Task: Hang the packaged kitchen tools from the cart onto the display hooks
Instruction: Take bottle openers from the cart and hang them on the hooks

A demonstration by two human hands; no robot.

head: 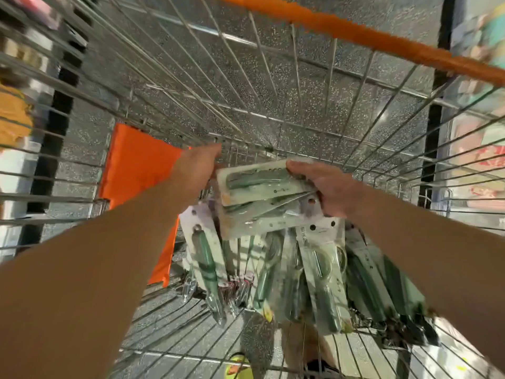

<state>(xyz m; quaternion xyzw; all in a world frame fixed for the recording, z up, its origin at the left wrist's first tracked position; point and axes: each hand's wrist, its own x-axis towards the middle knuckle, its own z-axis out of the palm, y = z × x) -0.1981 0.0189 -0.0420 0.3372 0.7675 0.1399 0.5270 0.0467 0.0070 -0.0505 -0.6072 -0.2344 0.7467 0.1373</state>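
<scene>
Bare metal wire all round on the cart (pixel 273 77), thin bright rods with a dull silvery shine. Its handle bar (pixel 355 31) wears a smooth orange plastic sleeve, and the orange flap (pixel 136 170) on the side looks like flat, matt plastic too. Down in the basket, the packaged tools (pixel 314 269) gleam: clear glossy blister plastic over pale card backing, dark green handles under it, smooth and slightly shiny. Below, the floor (pixel 273 45) is grey speckled stone, polished, catching light.
</scene>
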